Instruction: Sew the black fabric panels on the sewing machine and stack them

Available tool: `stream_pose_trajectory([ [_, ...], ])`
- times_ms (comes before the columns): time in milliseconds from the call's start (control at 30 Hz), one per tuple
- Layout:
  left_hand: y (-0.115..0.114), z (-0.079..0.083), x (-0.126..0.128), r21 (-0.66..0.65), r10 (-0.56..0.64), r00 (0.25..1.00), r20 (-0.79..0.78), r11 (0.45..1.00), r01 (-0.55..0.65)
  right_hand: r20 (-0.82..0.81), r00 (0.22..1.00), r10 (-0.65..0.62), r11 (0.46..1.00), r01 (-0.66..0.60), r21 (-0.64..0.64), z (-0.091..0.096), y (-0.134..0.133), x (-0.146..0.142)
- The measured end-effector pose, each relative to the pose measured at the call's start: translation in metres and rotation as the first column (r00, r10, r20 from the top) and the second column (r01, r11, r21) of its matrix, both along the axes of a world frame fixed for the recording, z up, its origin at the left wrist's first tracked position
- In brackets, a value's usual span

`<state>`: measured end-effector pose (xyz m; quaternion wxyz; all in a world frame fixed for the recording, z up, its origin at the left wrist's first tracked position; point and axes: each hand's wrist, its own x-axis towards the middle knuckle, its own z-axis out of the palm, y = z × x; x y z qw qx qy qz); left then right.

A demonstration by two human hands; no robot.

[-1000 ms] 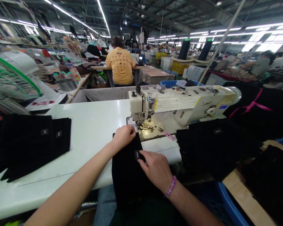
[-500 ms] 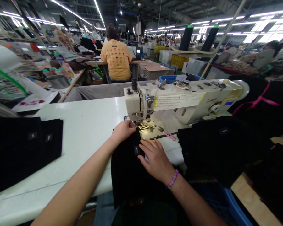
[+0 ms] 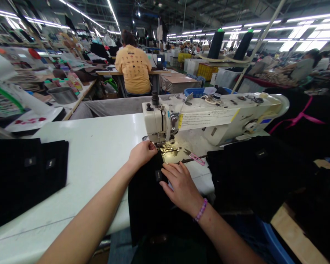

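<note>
Black fabric [image 3: 145,198] hangs over the front edge of the white table and runs up to the needle area of a sewing machine [image 3: 159,123]. Just in front of the presser foot, my left hand [image 3: 143,154] pinches the top of this fabric between thumb and fingers. My right hand [image 3: 180,185], a beaded bracelet at its wrist, lies with fingers stretched along the fabric's right edge. Its thumb and fingertips are beside a small dark label [image 3: 158,176] on the fabric. Pink-handled thread snips [image 3: 194,157] rest on the machine bed, right of the needle.
Labelled black pieces [image 3: 27,183] lie stacked on the table [image 3: 99,146] at left. More black fabric [image 3: 253,168] is piled at right, above a blue bin [image 3: 276,242]. Behind the machine, a person in a yellow shirt [image 3: 133,69] sits facing away. A fan [image 3: 2,91] stands far left.
Both hands keep nearly the same place on the fabric. The view has turned slightly, so the left stack appears a little further left.
</note>
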<state>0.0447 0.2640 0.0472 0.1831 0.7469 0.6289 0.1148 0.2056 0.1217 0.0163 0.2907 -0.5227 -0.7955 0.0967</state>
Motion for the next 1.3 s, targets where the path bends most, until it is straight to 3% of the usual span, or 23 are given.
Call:
stream_pose_trajectory([
  [467,0.001,-0.003,0.002,0.065,0.004,0.999,-0.032,0.998,-0.002,0.003,1.000,-0.001,0.998,0.001,0.062,-0.004,0.004,0.000],
  [667,-0.020,0.006,-0.001,0.202,0.006,0.999,-0.048,0.979,0.004,-0.034,0.999,0.040,0.991,-0.036,0.129,-0.006,-0.012,0.009],
  [767,-0.053,0.013,-0.016,0.269,-0.022,1.000,-0.010,0.963,0.024,-0.051,0.995,0.084,0.987,-0.076,0.142,-0.008,-0.030,0.017],
  [833,-0.088,0.011,-0.028,0.389,-0.087,0.988,0.130,0.921,0.030,-0.033,0.992,0.125,0.981,-0.118,0.152,-0.011,-0.043,0.021],
  [900,-0.130,0.003,-0.040,0.538,-0.142,0.940,0.309,0.841,-0.049,-0.004,0.987,0.159,0.972,-0.156,0.173,-0.014,-0.053,0.024],
  [967,-0.173,-0.010,-0.050,0.571,-0.141,0.910,0.390,0.812,-0.119,-0.015,0.986,0.165,0.965,-0.158,0.211,-0.017,-0.059,0.024],
  [1033,-0.211,-0.024,-0.057,0.556,-0.154,0.918,0.365,0.827,-0.082,-0.068,0.985,0.158,0.959,-0.136,0.247,-0.018,-0.061,0.022],
  [1133,-0.247,-0.040,-0.062,0.486,-0.017,0.970,0.241,0.867,-0.106,-0.124,0.979,0.163,0.956,-0.125,0.265,-0.018,-0.061,0.017],
  [1233,-0.259,-0.048,-0.061,0.332,0.140,0.979,0.149,0.925,-0.183,-0.131,0.976,0.173,0.950,-0.131,0.283,-0.016,-0.062,0.014],
  [1300,-0.258,-0.050,-0.059,0.256,0.171,0.971,0.166,0.944,-0.210,-0.120,0.977,0.176,0.943,-0.132,0.307,-0.015,-0.063,0.014],
])
